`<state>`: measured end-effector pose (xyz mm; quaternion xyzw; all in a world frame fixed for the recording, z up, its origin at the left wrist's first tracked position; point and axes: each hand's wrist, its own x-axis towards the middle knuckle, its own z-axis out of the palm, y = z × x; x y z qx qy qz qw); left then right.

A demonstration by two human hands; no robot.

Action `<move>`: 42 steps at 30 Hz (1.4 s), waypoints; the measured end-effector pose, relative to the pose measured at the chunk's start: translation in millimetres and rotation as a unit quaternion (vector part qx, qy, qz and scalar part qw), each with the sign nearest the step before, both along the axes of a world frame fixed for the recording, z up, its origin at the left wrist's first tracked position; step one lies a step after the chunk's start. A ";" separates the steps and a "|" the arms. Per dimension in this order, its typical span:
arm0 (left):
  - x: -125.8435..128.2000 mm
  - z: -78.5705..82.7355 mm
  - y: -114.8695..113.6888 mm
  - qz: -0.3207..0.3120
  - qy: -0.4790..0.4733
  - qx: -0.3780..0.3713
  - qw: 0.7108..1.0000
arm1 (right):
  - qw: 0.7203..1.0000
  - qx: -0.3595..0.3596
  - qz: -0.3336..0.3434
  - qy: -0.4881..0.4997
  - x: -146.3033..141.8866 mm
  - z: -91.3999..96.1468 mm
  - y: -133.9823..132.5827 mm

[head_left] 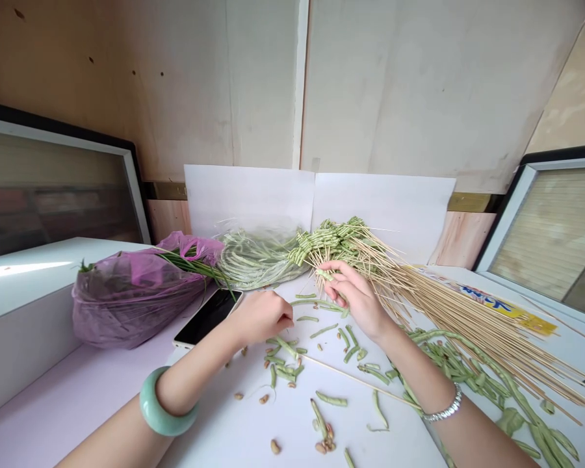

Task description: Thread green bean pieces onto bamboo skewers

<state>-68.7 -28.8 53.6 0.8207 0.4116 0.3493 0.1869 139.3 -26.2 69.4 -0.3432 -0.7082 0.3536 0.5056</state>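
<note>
My right hand [353, 296] is closed on a short piece of green bean [325, 275], pinched between the fingertips. It hovers just in front of a pile of skewers threaded with bean pieces [329, 242]. My left hand [263, 316] is curled closed above the table, near a phone [209, 318]; its fingertips face away from view, so what they hold, if anything, is hidden. Below it lie cut bean pieces [285, 372] and brown beans [264, 399]. A single bamboo skewer [358, 378] rests across the white tabletop between my forearms.
Many bare skewer ends [468, 331] fan out to the right over a yellow package [531, 320]. Whole beans and scraps [478, 370] lie near my right forearm. A bundle of long beans [258, 260] and a purple bag [131, 302] occupy the back left. White boards [253, 201] stand behind.
</note>
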 end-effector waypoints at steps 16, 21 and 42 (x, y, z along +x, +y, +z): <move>9.9 2.7 -10.6 0.020 0.067 0.064 0.996 | 0.993 0.022 0.031 -0.111 -10.3 -14.3 1.1; 8.3 6.2 -10.0 -0.033 0.045 0.009 0.998 | 0.990 -0.006 0.054 -0.133 -10.3 -13.9 0.2; 11.1 -7.6 4.2 -0.197 -0.363 -0.382 0.827 | 0.988 -0.079 0.124 0.035 -9.9 -18.5 9.8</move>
